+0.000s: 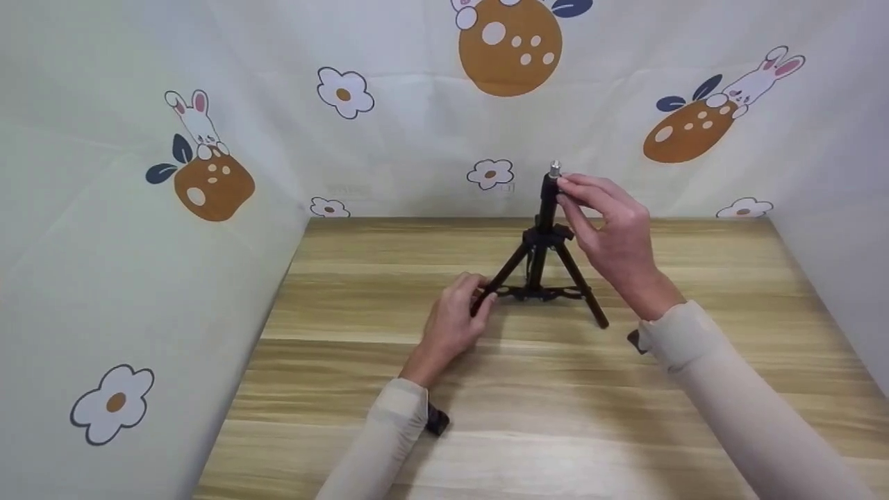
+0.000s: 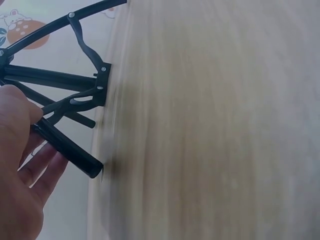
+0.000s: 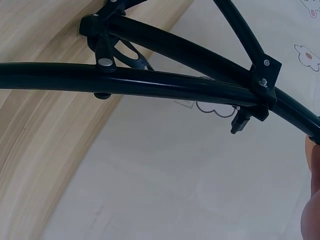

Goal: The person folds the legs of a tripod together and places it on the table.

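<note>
Black tripod (image 1: 543, 267): upright mid-table (image 1: 389, 389), legs spread. Left hand (image 1: 455, 323) grasps the near-left leg; right hand (image 1: 611, 229) pinches the post top. Nothing mounted yet.

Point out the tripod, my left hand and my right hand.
tripod (image 1: 535, 250): head view, on its central hub.
left hand (image 1: 455, 321): head view, on its back.
right hand (image 1: 615, 236): head view, on its back.

We cannot see the left hand (image 1: 456, 316) fingertips where they curl behind the tripod (image 1: 544, 257) leg. In the left wrist view the wooden table (image 2: 210, 130) is blurred, and the picture's edge cuts the hand. In the right wrist view only a sliver of the right hand (image 3: 311, 200) shows, and the tripod's legs run off the edges.
</note>
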Tool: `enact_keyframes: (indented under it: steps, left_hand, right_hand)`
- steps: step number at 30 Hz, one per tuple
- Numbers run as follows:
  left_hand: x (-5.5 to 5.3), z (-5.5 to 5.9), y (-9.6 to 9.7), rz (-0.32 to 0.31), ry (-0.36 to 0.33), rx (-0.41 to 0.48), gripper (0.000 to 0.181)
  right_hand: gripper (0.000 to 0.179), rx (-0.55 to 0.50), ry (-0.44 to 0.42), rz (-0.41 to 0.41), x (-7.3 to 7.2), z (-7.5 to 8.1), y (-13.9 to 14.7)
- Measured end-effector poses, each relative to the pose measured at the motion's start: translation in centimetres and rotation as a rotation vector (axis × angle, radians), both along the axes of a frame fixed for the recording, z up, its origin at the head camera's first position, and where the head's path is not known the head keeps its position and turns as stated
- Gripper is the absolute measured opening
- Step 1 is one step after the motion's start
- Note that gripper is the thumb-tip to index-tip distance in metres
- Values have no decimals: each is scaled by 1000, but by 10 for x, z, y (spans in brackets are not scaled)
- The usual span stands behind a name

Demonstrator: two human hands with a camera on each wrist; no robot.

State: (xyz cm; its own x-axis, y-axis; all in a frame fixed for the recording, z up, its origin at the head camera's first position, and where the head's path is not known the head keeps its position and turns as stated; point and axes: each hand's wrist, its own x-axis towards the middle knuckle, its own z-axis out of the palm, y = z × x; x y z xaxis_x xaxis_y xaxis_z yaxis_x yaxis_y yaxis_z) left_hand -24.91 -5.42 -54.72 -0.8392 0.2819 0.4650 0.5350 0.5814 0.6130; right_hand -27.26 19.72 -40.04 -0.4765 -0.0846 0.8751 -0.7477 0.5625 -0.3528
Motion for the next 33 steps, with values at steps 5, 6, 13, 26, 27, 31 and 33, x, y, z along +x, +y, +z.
enact_keyframes:
  steps: [5,6,13,26,27,31,33]
  left_hand:
    - [1,-1,3,-7,33,37,17]
    - [1,-1,3,-10,34,41,17]
    - [0,-1,6,-37,38,69,19]
    - [2,-6,11,-21,29,94,20]
    - [2,-6,11,-20,28,97,20]
    - [1,-5,13,-29,20,127,21]
    - [0,-4,14,-35,15,149,21]
  right_hand:
    - [22,-1,0,-14,0,3,-1]
    - [22,-5,-4,-13,0,4,-1]
    - [20,-45,-44,16,0,7,-3]
    - [20,-87,-98,52,-1,6,-1]
    - [20,-89,-98,51,-1,7,0]
    - [19,-97,-98,49,-1,8,1]
    - [19,-96,-95,48,-1,8,1]
